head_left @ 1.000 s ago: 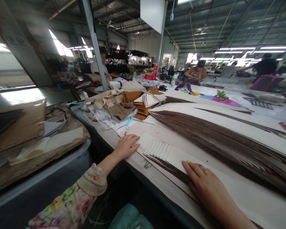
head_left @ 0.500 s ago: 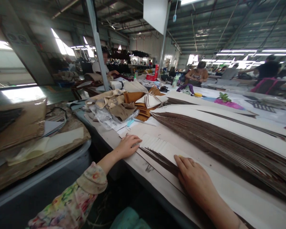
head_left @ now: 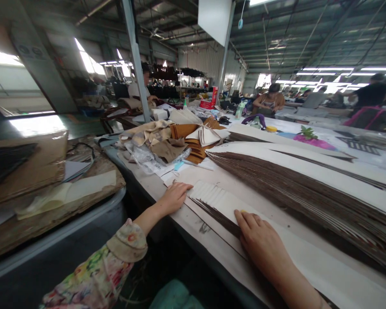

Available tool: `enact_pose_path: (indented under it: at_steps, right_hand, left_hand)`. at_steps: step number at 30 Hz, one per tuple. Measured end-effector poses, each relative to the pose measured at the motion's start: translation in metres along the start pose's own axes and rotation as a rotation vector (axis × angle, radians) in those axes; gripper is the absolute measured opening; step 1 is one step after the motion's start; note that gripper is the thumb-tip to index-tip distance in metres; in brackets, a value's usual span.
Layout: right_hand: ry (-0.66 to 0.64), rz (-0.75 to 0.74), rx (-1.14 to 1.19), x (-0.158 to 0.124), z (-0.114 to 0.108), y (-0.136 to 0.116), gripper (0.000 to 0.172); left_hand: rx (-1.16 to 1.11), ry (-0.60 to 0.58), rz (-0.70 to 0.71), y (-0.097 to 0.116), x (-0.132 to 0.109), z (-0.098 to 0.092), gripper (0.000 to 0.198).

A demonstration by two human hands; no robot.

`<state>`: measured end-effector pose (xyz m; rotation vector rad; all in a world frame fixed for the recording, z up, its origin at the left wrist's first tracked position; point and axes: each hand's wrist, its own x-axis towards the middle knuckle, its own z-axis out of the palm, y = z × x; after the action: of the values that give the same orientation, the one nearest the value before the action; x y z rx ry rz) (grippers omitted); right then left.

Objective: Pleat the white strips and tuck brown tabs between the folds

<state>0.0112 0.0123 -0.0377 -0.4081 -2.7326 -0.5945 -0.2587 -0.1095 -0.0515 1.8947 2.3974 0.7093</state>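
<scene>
A layered stack of long strips, white on top and dark brown along the side, lies on the table's near edge. Its far-left end fans out in steps. My left hand lies beside that stepped end, fingers stretched toward it and fingertips at its corner. Farther along, my right hand rests over the strips, fingers on the white top and thumb hidden by the near side. Something small and yellow shows by its fingertips; I cannot make out what it is. Behind lies a bigger stack of similar strips.
Brown and tan fabric pieces, with clear plastic, are heaped at the table's left end. A grey bin topped with cardboard and paper stands to the left. A metal post rises behind the heap. Across the table a person works.
The view has shifted slightly, so the surroundings sit a little farther right. My left fingers are slightly straighter and closer together at the strip ends. My right hand stays in place on the stack.
</scene>
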Motion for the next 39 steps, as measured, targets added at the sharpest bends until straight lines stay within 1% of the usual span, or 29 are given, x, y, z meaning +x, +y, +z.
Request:
enact_pose_path:
  at_steps: [4,7,9,13,16,23,26,32,35,39]
  right_hand:
    - [0.016,-0.030,0.003,-0.002,-0.001,0.001,0.045]
    - [0.035,-0.040,0.042,-0.004,-0.004,0.002,0.037]
    - [0.042,-0.033,0.073,-0.005,-0.004,0.002,0.034]
    - [0.030,-0.022,0.102,-0.006,-0.001,0.002,0.035]
    - [0.018,-0.023,0.106,-0.006,0.000,0.003,0.034]
    - [0.053,-0.012,0.115,-0.006,-0.001,0.003,0.034]
    - [0.053,0.000,0.100,-0.006,-0.002,0.002,0.034]
    - [0.043,0.005,0.091,-0.007,-0.001,0.002,0.034]
    - [0.060,0.010,0.077,-0.008,-0.002,0.002,0.032]
    - [0.071,0.003,0.062,-0.009,-0.004,0.001,0.032]
  left_hand:
    - [-0.024,0.018,0.000,-0.002,-0.001,0.001,0.028]
    - [-0.048,0.049,-0.006,0.000,-0.002,0.001,0.025]
    - [-0.068,0.071,-0.011,0.004,-0.003,0.000,0.025]
    - [-0.111,0.080,-0.024,0.017,-0.002,0.001,0.024]
    - [-0.121,0.072,-0.059,0.026,0.002,0.003,0.024]
    - [-0.106,0.034,-0.184,0.038,0.018,0.002,0.016]
    - [-0.123,0.004,-0.234,0.037,0.024,0.002,0.013]
    - [-0.153,-0.079,-0.341,0.029,0.038,0.004,0.013]
    - [-0.133,-0.104,-0.362,0.027,0.044,0.005,0.015]
    - [-0.126,-0.121,-0.351,0.025,0.046,0.006,0.016]
